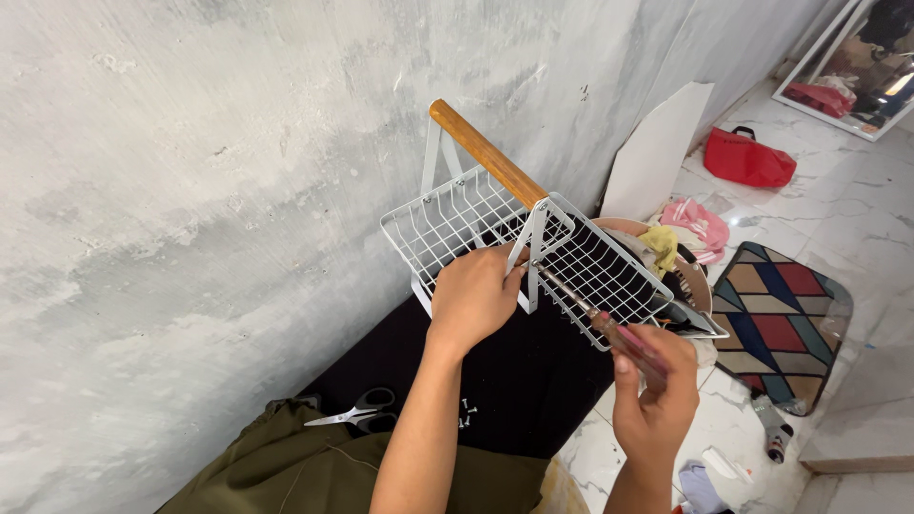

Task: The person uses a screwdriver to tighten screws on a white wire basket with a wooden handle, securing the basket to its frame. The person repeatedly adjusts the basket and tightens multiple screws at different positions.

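A white wire basket (447,224) with a wooden handle (486,154) on white brackets stands tilted in front of me, over a black mat (533,381). My left hand (473,297) grips the basket's near rim beside the bracket's foot. My right hand (653,390) holds a screwdriver (609,328) with a reddish translucent grip. Its metal shaft reaches up to the bracket's lower end, right by my left thumb.
Scissors (357,412) and a few small screws (466,411) lie on the black mat near my olive-clad knee. A grey wall is at left. On the marble floor to the right are a patchwork cushion (776,319), a red bag (748,158), a pink bag (700,224), white board and a leaning mirror.
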